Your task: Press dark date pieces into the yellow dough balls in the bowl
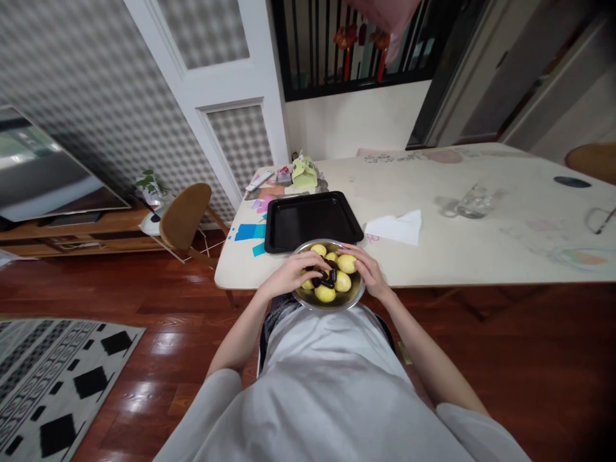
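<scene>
Shirt (327,391), then bowl (355,291) between both grips (294,271) (368,268)

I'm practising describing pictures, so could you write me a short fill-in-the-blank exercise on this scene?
The tray on the table is coloured ____.
The metal bowl holds dark pieces and larger rounded ones coloured ____.
The hand nearer the white sheet is the person's ____ one.

Missing words: black; yellow; right.

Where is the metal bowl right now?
In the head view, the metal bowl is central, by the near edge of the table, between the left hand and right hand, in front of the black tray.
</scene>
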`<state>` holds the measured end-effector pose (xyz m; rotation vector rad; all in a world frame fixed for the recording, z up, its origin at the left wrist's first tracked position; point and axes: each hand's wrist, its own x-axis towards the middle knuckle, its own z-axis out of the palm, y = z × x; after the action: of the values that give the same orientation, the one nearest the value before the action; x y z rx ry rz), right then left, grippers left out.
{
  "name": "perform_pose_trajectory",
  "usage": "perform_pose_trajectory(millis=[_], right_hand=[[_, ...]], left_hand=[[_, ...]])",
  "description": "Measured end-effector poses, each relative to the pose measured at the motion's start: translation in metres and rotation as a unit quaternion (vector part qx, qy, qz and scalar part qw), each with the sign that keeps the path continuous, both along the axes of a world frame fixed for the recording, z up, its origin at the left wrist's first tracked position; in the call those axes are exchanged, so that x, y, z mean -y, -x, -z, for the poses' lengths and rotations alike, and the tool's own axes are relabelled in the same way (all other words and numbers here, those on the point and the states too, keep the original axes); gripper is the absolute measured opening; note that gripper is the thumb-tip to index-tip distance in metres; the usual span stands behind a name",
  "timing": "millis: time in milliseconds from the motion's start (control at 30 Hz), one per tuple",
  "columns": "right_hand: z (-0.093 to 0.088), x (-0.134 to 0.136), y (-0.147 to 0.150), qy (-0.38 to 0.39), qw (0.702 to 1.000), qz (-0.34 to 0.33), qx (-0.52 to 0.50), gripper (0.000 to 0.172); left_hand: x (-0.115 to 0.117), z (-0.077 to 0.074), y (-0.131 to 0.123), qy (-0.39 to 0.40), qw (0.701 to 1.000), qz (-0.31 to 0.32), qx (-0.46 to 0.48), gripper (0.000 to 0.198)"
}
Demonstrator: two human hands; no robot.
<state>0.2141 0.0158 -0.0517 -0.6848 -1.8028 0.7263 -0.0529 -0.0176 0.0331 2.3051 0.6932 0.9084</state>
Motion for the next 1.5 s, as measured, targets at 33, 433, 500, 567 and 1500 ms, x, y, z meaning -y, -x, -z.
perform_pose_trajectory(millis=[33, 433, 500, 567, 1500], right_hand=[[0.0, 0.0, 0.0, 0.002, 1.0, 0.001, 0.002, 0.045], [0.001, 0.001, -0.001, 0.006, 1.0, 0.007, 0.007, 0.047], [0.001, 0.001, -0.001, 0.002, 1.0, 0.004, 0.005, 0.045], [0.0, 0.001, 0.0, -0.002, 1.0, 0.002, 0.002, 0.045], [0.005, -0.001, -0.002, 0.007, 1.0, -0.003, 0.001, 0.044]], left_hand=[[0.0, 0.002, 0.0, 0.005, 1.0, 0.003, -0.005, 0.02], [0.004, 0.011, 0.0, -0.02, 1.0, -0.012, -0.004, 0.017], [0.003, 0.01, 0.003, -0.026, 1.0, -0.011, 0.0, 0.018], [0.003, 0.01, 0.006, -0.026, 1.0, -0.007, 0.007, 0.019], [-0.062, 0.043, 0.064, -0.037, 0.95, -0.24, -0.196, 0.02]])
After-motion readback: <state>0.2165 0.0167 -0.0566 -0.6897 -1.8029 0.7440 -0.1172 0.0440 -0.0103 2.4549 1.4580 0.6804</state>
